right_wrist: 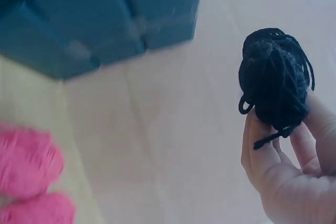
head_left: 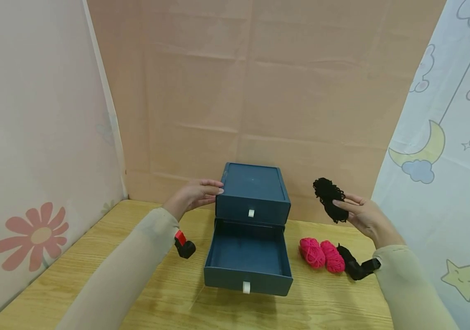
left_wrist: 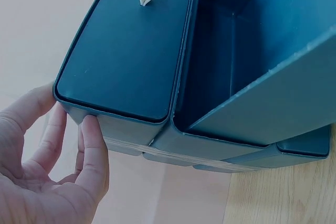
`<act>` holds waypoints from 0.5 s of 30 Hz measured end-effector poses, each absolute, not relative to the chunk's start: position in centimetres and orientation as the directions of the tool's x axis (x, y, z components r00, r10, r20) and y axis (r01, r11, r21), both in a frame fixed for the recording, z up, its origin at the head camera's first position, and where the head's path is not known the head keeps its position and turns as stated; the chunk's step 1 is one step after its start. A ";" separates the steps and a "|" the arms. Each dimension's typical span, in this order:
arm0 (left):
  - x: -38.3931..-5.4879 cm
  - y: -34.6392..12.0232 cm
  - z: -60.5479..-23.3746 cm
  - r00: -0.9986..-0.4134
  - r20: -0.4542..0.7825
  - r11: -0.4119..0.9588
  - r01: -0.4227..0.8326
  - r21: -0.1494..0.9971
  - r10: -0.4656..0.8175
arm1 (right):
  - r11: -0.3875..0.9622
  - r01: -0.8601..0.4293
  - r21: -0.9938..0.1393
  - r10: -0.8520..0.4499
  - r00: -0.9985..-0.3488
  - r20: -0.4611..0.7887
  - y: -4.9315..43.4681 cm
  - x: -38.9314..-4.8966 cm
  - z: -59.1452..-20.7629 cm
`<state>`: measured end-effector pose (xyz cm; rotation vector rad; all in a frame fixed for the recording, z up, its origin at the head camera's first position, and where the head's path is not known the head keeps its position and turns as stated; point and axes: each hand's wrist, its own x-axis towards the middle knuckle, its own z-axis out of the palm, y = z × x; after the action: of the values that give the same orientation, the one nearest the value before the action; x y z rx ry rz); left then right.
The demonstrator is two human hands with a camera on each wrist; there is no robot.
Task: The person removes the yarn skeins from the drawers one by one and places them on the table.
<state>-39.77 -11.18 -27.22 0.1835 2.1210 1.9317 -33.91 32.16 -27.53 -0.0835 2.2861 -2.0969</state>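
Note:
My right hand (head_left: 364,215) holds a skein of black yarn (head_left: 327,195) in the air, right of the drawer box. In the right wrist view the thumb and fingers pinch the lower end of this looped black skein (right_wrist: 275,80). My left hand (head_left: 197,192) touches the upper left edge of a dark blue drawer box (head_left: 255,181). Seen from the left wrist, the fingertips (left_wrist: 92,129) rest at the corner of its top drawer (left_wrist: 126,51). That drawer is closed; the lower drawer (head_left: 248,279) is pulled out, its bare floor showing. Both drawers carry small white pull tabs.
Two pink yarn skeins (head_left: 312,252) lie on the wooden table (head_left: 168,302), right of the open drawer. A black bundle (head_left: 347,256) shows beside them, partly overlapped by the right wrist camera (head_left: 368,266). A peach cloth (head_left: 251,91) hangs behind, with patterned sheets at both sides.

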 end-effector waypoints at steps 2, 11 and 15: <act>-39.8 -11.2 -27.3 -0.957 -0.106 0.121 -0.076 0.990 0.269 | 0.103 0.024 -0.994 -0.031 -0.999 -0.027 33.4 -33.7 -28.3; -39.9 -11.0 -27.4 -0.958 -0.118 0.093 -0.097 0.991 0.261 | 0.110 0.185 -0.977 0.109 -0.979 -0.173 38.6 -32.6 -32.7; -39.9 -11.1 -27.4 -0.957 -0.107 0.118 -0.077 0.990 0.269 | 0.200 0.261 -0.944 0.160 -0.960 -0.231 40.4 -32.0 -34.6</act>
<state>-39.85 -11.13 -27.43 0.1888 2.1374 1.9191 -31.99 40.39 -34.56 0.4173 2.3691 -1.8911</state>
